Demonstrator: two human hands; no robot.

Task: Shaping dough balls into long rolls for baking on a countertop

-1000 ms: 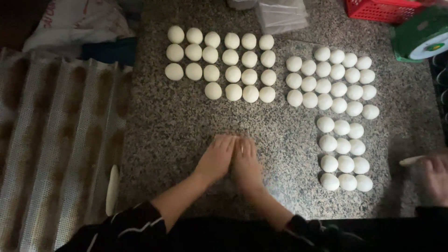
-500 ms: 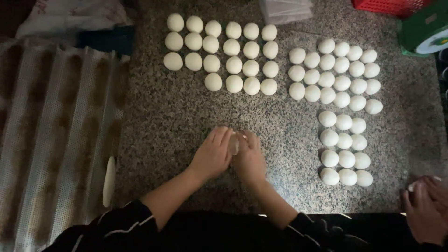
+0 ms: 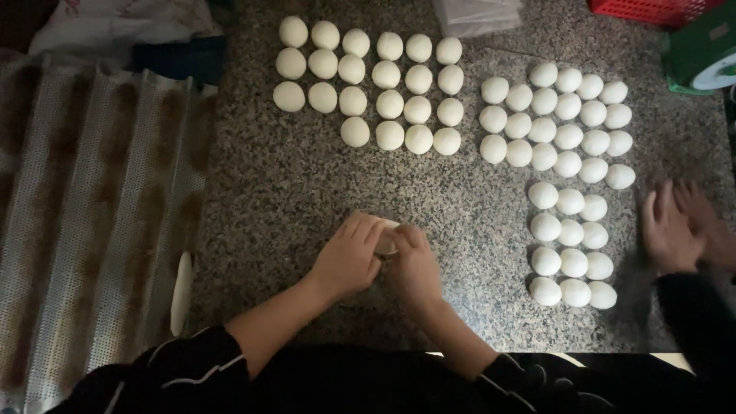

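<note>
On granite counter (image 3: 276,199), L hand (image 3: 349,257) & R hand (image 3: 414,268) cup dough piece (image 3: 386,239).

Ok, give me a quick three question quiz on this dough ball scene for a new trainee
1. True or false: the left hand and right hand are cupped together around one pale dough piece on the granite counter.
2. What lies left of the counter? A) perforated metal baking tray B) a wooden board C) a sink
3. Where do another person's hands show?

Key:
1. True
2. A
3. At the right edge, blurred, beside the small group of dough balls.
</note>
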